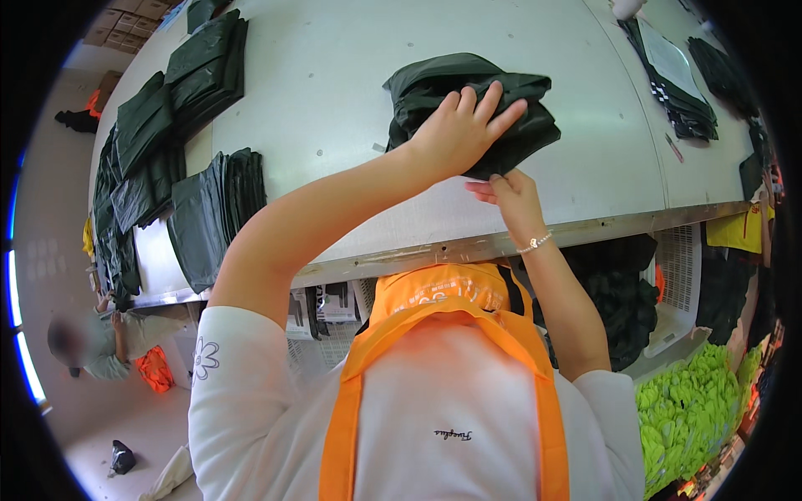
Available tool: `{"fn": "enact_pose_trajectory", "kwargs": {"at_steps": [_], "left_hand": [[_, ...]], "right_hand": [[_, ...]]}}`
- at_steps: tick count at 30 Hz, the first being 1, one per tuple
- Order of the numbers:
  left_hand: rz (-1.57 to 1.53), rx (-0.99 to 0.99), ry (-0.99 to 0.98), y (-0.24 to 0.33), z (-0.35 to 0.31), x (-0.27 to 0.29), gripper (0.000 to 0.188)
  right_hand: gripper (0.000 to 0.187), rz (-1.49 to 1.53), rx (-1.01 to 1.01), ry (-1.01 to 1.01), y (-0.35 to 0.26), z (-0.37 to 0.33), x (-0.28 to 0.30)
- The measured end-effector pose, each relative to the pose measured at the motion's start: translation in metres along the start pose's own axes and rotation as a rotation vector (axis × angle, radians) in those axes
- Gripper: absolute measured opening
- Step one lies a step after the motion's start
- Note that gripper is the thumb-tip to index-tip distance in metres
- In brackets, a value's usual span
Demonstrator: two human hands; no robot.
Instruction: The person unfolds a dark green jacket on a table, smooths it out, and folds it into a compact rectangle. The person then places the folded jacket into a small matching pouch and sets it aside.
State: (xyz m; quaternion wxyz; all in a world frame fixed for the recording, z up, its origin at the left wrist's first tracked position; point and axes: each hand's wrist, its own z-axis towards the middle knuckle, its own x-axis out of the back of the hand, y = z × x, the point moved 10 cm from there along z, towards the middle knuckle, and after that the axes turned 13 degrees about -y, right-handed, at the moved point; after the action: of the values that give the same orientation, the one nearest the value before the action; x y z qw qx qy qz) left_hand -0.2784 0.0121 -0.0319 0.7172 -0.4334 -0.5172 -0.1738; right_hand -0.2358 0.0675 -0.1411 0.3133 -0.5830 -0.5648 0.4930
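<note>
A folded dark green-black plastic bag bundle [422, 88] lies on the pale table in front of me. Its right side shows loose layers that stick out in folds. Across the top of it rests my left hand [464, 129], palm down with the fingers spread. At the near edge, my right hand [514, 199] pinches a lower corner between thumb and fingers. Its other fingertips point left, just above the table's front edge. The underside of the bundle is hidden.
Stacks of similar dark bags [205, 71] cover the table's left side. At the right lie dark pieces with a white sheet [666, 58] and a pen [674, 148]. Below are a white crate [675, 284] and bright green items [693, 409]. Another person [104, 346] is at far left.
</note>
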Motion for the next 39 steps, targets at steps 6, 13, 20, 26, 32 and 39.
{"fn": "enact_pose_trajectory", "kwargs": {"at_steps": [6, 13, 20, 26, 32, 39], "left_hand": [[-0.247, -0.043, -0.145, -0.006, 0.016, -0.011, 0.078], [-0.515, -0.184, -0.385, 0.019, 0.036, -0.028, 0.055], [-0.411, -0.248, -0.442, 0.070, 0.037, -0.063, 0.037], [-0.231, -0.208, -0.583, 0.132, 0.042, -0.085, 0.034], [-0.638, -0.063, -0.671, 0.087, 0.067, -0.099, 0.046], [-0.837, 0.124, -0.569, 0.068, 0.083, -0.109, 0.051]], "right_hand": [[0.020, -1.166, 0.878, 0.497, -0.107, -0.061, -0.015], [0.017, -1.636, -0.043, -0.080, 0.001, 0.051, 0.018], [0.032, -1.747, 0.193, 0.029, -0.023, 0.006, 0.072], [0.027, -1.962, 0.315, -0.262, -0.049, 0.002, 0.079], [0.033, -1.534, 0.134, -0.589, 0.014, -0.009, 0.049], [0.011, -1.139, 0.360, -0.361, 0.013, -0.019, 0.010]]}}
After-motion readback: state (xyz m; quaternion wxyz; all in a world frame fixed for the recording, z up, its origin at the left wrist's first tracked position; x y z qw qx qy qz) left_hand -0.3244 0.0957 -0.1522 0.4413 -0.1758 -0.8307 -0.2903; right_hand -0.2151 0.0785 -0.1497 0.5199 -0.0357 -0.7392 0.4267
